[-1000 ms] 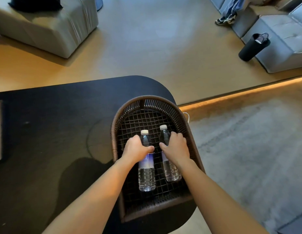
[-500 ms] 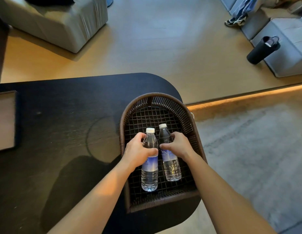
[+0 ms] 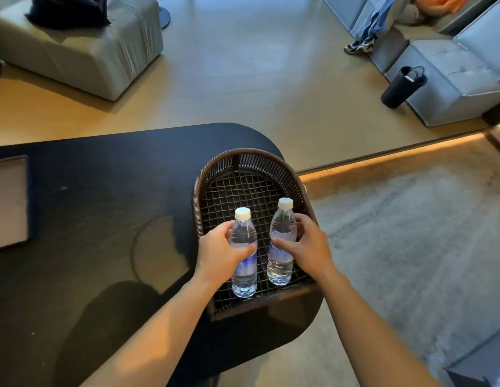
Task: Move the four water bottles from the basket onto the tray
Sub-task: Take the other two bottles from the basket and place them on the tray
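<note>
A dark woven basket (image 3: 251, 160) sits at the right end of the black table (image 3: 103, 205). Two clear water bottles with white caps and blue labels are over its mesh floor. My left hand (image 3: 218, 254) is wrapped around the left bottle (image 3: 244, 272). My right hand (image 3: 306, 247) grips the right bottle (image 3: 281, 261), which is lifted and tilted with its cap pointing away from me. Only part of the tray (image 3: 8, 202) shows, at the table's far left edge.
A grey ottoman (image 3: 84, 51) stands on the wood floor beyond the table. A grey sofa (image 3: 452, 68) with a black flask (image 3: 401, 86) beside it is at the upper right. A grey rug (image 3: 410, 233) lies to the right of the table.
Both hands have closed fully around the bottles and raised them; the right bottle has moved right and up from the mesh. The camera view has shifted so more of the tray shows.
</note>
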A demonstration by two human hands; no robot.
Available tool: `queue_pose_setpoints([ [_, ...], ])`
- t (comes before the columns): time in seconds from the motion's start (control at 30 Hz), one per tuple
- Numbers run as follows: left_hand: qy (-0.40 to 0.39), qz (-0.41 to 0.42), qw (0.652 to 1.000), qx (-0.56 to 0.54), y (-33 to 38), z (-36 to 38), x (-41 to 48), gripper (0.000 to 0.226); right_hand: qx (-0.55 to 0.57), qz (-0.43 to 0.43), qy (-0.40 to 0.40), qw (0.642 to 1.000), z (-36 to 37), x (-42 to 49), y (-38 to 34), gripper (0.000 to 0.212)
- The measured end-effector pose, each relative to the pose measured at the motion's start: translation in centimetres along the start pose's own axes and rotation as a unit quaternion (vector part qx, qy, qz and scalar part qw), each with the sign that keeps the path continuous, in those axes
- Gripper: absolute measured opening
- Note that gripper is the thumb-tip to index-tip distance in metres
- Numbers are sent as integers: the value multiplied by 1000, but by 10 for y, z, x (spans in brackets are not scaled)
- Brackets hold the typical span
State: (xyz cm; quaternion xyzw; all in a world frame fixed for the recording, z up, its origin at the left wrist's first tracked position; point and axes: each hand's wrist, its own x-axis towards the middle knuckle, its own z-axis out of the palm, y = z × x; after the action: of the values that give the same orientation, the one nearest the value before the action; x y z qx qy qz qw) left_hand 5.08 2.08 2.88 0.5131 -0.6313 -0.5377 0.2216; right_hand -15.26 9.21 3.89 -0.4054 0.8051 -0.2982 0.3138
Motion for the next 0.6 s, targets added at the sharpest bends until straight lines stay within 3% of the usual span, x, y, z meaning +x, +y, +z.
queue_pose_setpoints([
  [0.3, 38, 103, 994, 4, 32, -19, -42, 57, 16, -105, 65, 992, -15, -63, -33, 67],
  [0.6, 152, 178, 971, 53, 46, -79, -109, 62, 77, -172, 42, 981, -6, -123, -88, 64],
])
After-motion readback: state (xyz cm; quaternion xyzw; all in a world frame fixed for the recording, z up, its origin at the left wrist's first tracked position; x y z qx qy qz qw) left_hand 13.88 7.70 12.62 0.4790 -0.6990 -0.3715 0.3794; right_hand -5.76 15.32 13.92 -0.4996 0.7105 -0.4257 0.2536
